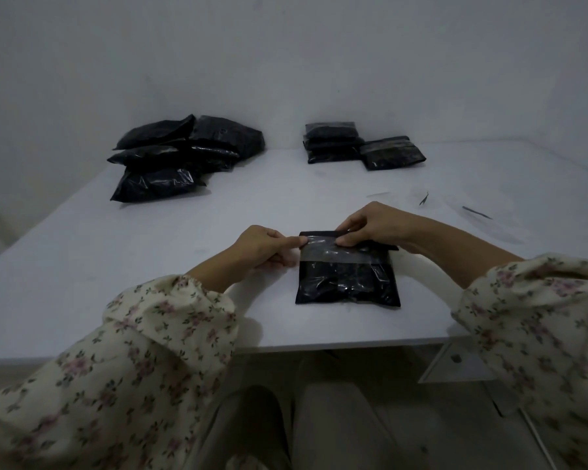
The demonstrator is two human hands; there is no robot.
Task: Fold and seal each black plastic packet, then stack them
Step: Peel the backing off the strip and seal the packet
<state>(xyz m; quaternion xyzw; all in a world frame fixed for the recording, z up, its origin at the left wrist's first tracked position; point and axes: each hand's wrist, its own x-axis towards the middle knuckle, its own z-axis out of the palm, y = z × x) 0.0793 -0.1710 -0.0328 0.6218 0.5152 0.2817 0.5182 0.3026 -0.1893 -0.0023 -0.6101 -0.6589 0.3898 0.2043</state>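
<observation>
The black plastic packet (347, 283) is laid by the tabletop's (184, 239) front edge, its top flap (333, 248) pinched by fingers of the left hand (265, 247) and right hand (375, 225). Sealing is judged underway; next the flap needs pressing flat before stacking on the sealed stack (333, 144) at the tabletop's far right.

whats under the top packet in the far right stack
At least two more black packets show beneath the top packet, resting on the white table. Their covered faces cannot be seen.
</observation>
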